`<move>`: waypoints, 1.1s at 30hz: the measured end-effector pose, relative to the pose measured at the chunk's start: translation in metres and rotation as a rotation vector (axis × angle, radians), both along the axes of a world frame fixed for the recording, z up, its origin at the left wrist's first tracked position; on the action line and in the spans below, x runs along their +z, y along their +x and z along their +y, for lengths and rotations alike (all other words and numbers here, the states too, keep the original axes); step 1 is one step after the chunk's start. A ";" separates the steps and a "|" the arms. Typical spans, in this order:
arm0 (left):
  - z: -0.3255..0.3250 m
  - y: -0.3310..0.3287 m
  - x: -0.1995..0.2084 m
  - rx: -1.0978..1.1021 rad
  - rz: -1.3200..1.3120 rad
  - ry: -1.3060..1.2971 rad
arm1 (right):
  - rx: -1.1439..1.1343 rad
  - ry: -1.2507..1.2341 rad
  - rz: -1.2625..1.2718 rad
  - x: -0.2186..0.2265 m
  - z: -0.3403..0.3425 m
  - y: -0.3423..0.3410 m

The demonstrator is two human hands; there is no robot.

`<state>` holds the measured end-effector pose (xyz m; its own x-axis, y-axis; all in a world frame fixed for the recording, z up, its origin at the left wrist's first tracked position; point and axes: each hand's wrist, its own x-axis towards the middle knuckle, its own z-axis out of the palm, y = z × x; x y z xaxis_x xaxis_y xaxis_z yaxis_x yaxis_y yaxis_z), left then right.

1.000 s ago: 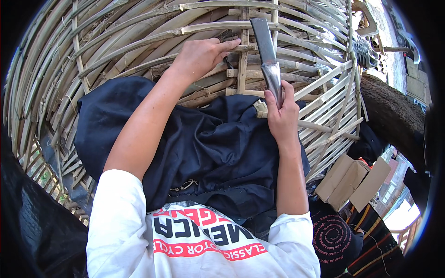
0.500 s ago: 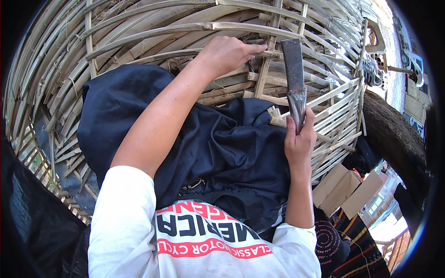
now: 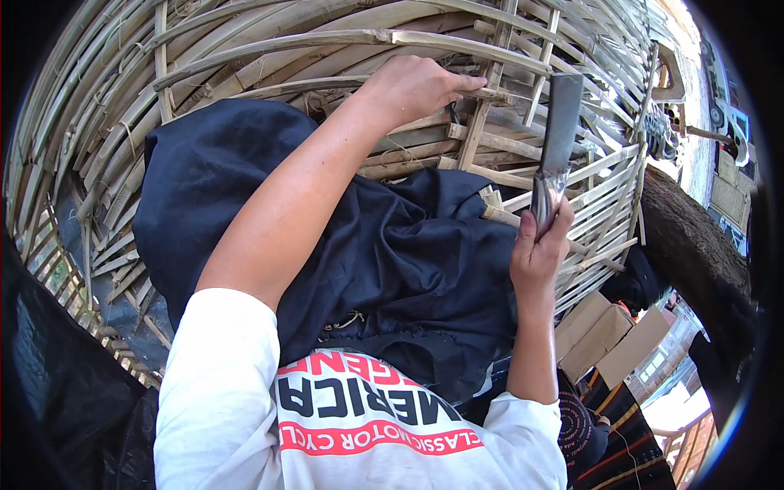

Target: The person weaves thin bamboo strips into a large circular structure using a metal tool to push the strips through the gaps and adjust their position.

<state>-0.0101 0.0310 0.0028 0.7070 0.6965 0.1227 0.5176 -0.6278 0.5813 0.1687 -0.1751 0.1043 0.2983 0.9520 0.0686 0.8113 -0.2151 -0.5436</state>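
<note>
Clearly, the right hand [image 3: 541, 247] wraps its fingers around the shiny grey metal handle [image 3: 549, 192] of a dark, flat-bladed metal tool [image 3: 562, 122], whose blade rises beyond thumb and fingertips, in front of the pale bamboo-strip lattice [image 3: 310, 41]. At the lattice, the left hand [image 3: 408, 90] points its index finger toward an upright strip [image 3: 474, 135]; its other fingers curl under, their grip impossible to tell.
</note>
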 end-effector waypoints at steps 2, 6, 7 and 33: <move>0.001 -0.001 -0.002 0.004 0.001 -0.023 | 0.028 -0.241 -0.126 -0.012 0.010 0.010; 0.007 -0.002 0.004 0.023 0.022 -0.007 | 0.064 -0.159 -0.146 -0.005 0.008 0.012; 0.004 -0.001 0.005 0.009 0.000 -0.022 | 0.047 -0.028 -0.055 -0.008 0.005 0.011; 0.004 -0.001 0.002 0.030 0.026 -0.087 | 0.076 -0.218 -0.151 -0.005 0.000 0.018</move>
